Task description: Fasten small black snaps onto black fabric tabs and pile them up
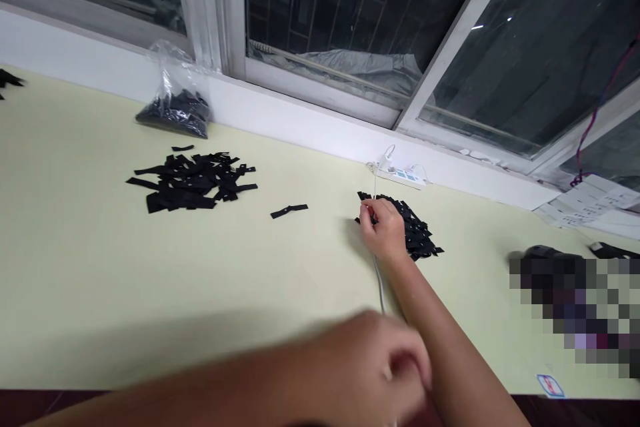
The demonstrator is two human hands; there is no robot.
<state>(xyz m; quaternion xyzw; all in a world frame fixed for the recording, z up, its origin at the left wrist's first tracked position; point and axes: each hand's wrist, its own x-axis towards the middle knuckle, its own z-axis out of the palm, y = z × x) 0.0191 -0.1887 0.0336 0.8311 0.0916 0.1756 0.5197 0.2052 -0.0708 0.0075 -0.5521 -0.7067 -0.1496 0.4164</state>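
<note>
Pale tabletop (240, 273), white cable (379, 280) behind right hand (384, 230) at black strips (419, 233), its grip narrow; left hand (375, 363) blurred, grip unclear.

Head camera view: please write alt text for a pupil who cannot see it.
A person's right hand is at the left side of a pile of black strips on a pale yellow table, with the left hand blurred in the foreground. Further left are one separate strip, another pile and a clear bag of dark pieces.

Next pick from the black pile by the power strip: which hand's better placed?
Right, probably: the right hand is at the black pile; the left hand is farther off, nearer the camera. Whether either holds anything is unclear.
</note>
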